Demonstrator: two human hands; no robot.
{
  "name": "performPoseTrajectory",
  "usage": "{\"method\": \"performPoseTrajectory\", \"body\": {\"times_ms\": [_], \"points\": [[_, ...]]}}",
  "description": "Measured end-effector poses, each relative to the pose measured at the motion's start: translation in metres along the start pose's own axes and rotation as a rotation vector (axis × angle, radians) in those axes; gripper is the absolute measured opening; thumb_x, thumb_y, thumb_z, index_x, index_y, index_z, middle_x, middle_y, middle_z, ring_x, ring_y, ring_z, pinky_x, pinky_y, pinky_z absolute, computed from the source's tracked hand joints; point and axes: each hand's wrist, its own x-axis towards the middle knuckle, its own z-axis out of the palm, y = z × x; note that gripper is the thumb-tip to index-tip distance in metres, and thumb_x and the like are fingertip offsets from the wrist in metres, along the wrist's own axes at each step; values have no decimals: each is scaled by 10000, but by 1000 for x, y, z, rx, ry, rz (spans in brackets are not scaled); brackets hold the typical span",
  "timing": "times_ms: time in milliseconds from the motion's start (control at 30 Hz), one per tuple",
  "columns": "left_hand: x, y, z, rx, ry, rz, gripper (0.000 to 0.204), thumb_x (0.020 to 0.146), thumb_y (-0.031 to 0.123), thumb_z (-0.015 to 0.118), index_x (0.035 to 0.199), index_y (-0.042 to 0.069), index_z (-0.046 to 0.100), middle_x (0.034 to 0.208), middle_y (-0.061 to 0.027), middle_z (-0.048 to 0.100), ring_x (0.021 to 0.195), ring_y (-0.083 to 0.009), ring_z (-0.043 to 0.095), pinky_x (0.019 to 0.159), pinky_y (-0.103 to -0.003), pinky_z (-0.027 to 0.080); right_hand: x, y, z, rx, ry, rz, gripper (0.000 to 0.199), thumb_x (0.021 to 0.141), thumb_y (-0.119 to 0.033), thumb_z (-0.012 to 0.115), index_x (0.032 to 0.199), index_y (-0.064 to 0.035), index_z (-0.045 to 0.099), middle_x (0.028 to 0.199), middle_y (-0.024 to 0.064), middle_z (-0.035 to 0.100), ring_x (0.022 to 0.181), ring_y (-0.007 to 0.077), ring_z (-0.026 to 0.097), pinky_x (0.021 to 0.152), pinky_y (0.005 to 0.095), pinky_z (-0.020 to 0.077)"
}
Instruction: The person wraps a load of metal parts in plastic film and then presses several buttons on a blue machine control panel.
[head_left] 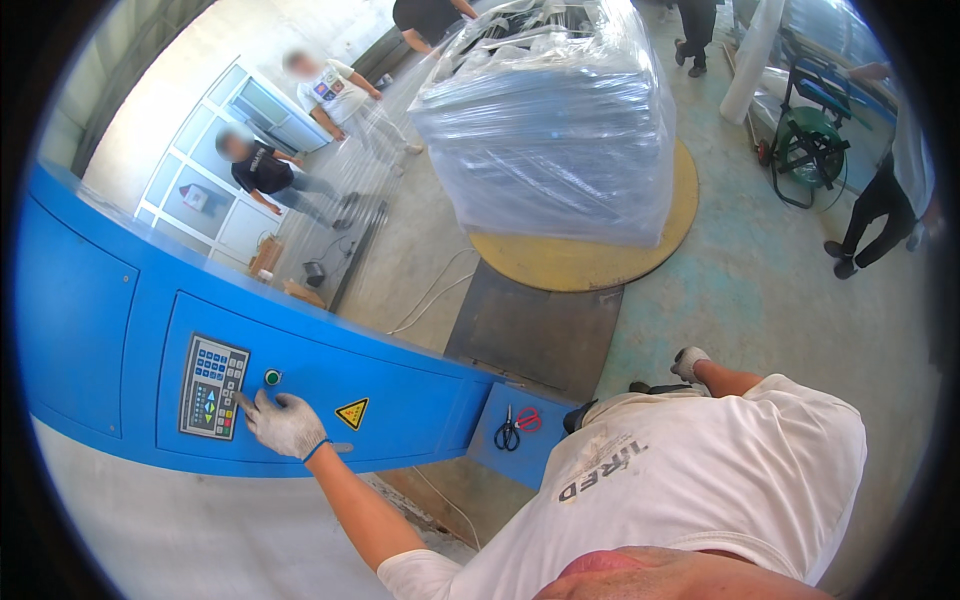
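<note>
My left hand (283, 424), in a whitish work glove, reaches to the blue machine cabinet (300, 350). Its forefinger is stretched out to the edge of a grey control panel (213, 388) with rows of keys; the other fingers are apart and hold nothing. Just above this hand sits a round green push button (272, 377), and to its right is a yellow warning triangle (352, 413). My right hand (688, 365), gloved too, hangs beside my body over the floor. Its fingers look loosely curled, with nothing visible in them.
A film-wrapped pallet load (560, 150) stands on a round yellow turntable (580, 262) with a dark ramp (535, 325). Black scissors (508, 432) and red scissors (528, 420) lie on the blue base. Several people stand around; a green-wheeled cart (810, 145) is at right.
</note>
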Motion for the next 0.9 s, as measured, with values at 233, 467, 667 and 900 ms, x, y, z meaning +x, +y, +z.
{"method": "performPoseTrajectory", "body": {"times_ms": [233,467,667,900], "points": [[0,-1,4,-12,14,-4,275,968,69,674,1214,35,791,1688,-175,540,1366,-340,661,1029,-470,654,6,0,8,26,28,33,441,965,-437,765,1156,-47,838,1212,221,799,1152,427,752,1006,503,587],[-2,-2,4,-8,39,15,285,961,75,670,1213,32,794,1690,-190,536,1257,-344,704,970,-462,661,9,-5,10,57,16,36,438,954,-383,780,1205,-26,821,1139,202,808,1046,377,767,930,475,602],[-1,-3,6,9,37,26,300,958,82,665,1222,26,796,1691,-189,534,1235,-339,708,961,-456,661,4,-11,7,20,23,3,444,941,-275,780,1278,12,792,945,164,839,813,270,811,779,423,642],[-1,-2,6,42,43,27,320,964,82,662,1249,31,798,1694,-174,534,1259,-326,698,968,-454,659,8,-11,12,28,36,7,456,936,-286,795,1287,5,794,979,169,844,838,272,817,809,418,644]]}}
